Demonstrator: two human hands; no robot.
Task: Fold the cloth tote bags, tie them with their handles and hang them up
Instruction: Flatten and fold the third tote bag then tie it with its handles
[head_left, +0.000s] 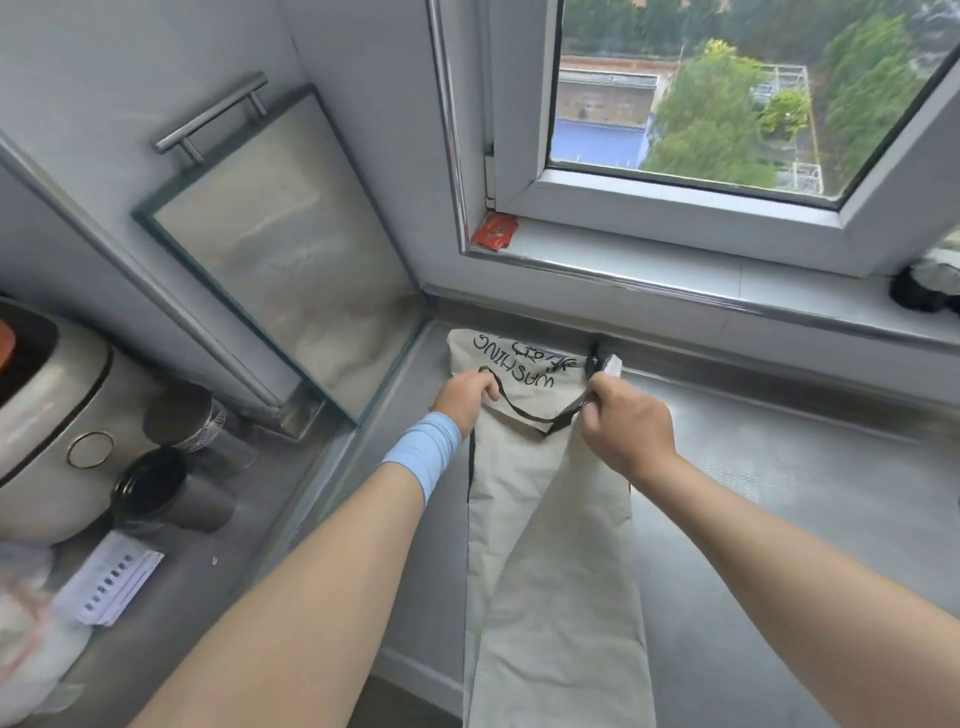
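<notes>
Both hands on tote bag (550, 571) at steel counter (779, 493) under window (727, 93).

L hand (465, 397) w/ blue wristband (426, 452) gripped black handle (540, 415) at bag's left edge; R hand (623, 423) pinched same strap further right. Bag folded lengthwise into narrow strip, printed end near sill, other end hanging off counter front. Rice cooker (47, 415), metal cups (171, 483) far left.

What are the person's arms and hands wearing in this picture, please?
Both forearms are bare, with no sleeves in view. The left wrist carries a light blue band, a soft-looking wrap just below the left hand. The right hand and wrist are uncovered: no glove, watch or ring shows.
</notes>
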